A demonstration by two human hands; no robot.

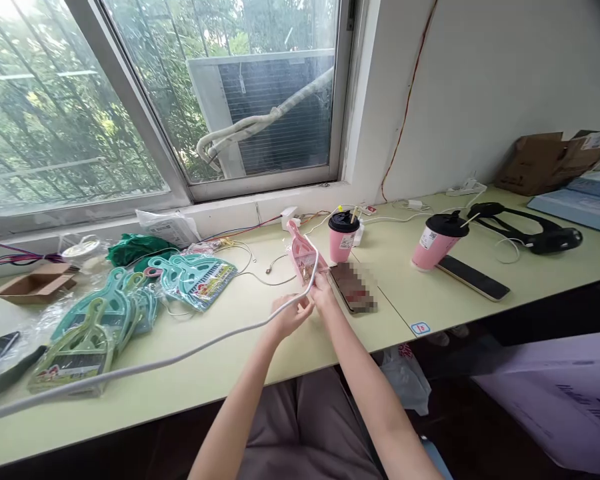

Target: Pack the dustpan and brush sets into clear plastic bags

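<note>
A small pink dustpan-and-brush set [300, 249], with a printed card at its lower part, is held upright just above the table, handle pointing away from me. My right hand [322, 289] is closed on its lower right edge. Close beside it, my left hand [291, 316] is curled below the set's lower edge; whatever its fingers hold, if anything, is hidden. A grey-white cable [195, 355] crosses in front of the set and my left hand. Teal dustpan sets [199, 277] and a green dustpan set [77, 350] in clear wrapping lie to the left.
Right of my hands lie a phone [353, 290] and a pink cup [341, 239]; farther right are a second cup [436, 243], another phone [473, 277] and a black headset [545, 237]. At far left sits an open cardboard box [35, 283]. A window [260, 180] stands behind the table.
</note>
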